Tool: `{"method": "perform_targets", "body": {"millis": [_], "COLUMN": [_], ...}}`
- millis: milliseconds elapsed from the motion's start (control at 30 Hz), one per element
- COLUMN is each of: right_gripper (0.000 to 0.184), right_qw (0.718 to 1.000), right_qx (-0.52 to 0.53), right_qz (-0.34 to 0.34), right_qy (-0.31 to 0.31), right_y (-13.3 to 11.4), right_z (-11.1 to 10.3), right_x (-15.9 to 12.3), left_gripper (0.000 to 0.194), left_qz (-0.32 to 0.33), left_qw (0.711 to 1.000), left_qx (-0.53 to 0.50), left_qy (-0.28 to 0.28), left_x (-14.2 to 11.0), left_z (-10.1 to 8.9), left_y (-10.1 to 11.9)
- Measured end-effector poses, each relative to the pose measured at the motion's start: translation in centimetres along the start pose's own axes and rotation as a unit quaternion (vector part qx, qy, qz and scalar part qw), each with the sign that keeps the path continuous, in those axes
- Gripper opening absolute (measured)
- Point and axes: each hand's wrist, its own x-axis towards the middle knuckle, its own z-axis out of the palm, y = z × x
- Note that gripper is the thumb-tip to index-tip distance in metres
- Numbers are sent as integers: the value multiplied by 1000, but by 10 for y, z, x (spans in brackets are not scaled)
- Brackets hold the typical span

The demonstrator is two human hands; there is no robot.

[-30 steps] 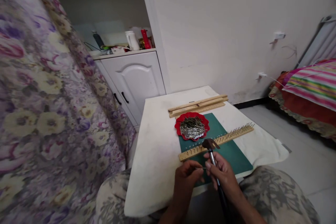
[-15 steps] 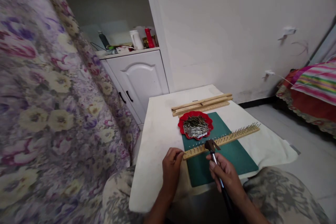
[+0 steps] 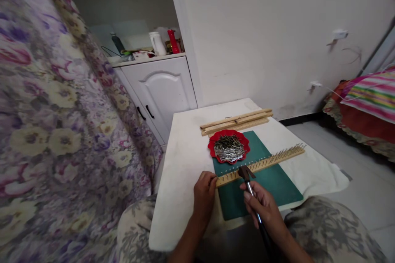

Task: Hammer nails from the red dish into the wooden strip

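Note:
My left hand (image 3: 205, 195) is closed at the near left end of a wooden strip (image 3: 261, 165), its fingertips pinching the wood. Many nails stand up in rows along the strip, longer-looking towards the far right end. A claw hammer (image 3: 249, 186) is in my right hand (image 3: 263, 205), fingers wrapped round its handle. The hammer head is over the left part of the strip; whether it touches a nail I cannot tell. Under the strip lies a green mat (image 3: 236, 203). A red scalloped dish (image 3: 211, 144) heaped with loose nails (image 3: 230, 148) sits just beyond, partly on the mat.
Several wooden strips (image 3: 237, 122) lie at the back of the table (image 3: 185, 144), which has a white cover. A floral curtain (image 3: 61, 131) hangs at left beside a white cabinet (image 3: 163, 90). A bed (image 3: 367, 107) stands at far right. My knees flank the table's front edge.
The hammer head has shifted slightly left and down along the strip. My left hand stays at the strip's end, its fingers slightly shifted. The view has moved a little.

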Motion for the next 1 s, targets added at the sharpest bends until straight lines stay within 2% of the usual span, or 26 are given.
{"method": "perform_targets", "body": {"millis": [267, 500, 767, 1000], "right_gripper": [30, 32, 30, 26], "right_qw": [1000, 997, 990, 991], "right_qx": [11, 44, 56, 39], "right_qz": [3, 29, 42, 41], "right_qy": [-15, -59, -126, -124], "right_y": [1, -1, -9, -13], "right_z": [1, 6, 26, 36], "right_x": [-1, 0, 15, 23], "left_gripper": [16, 14, 14, 13], "left_qz": [-2, 17, -7, -44], "left_qw": [999, 996, 998, 998], "left_qx": [40, 88, 66, 43], "left_qy": [-13, 1, -12, -20], "left_x": [2, 2, 1, 3], "left_z": [8, 22, 21, 20], "left_y": [-2, -2, -4, -3]}}
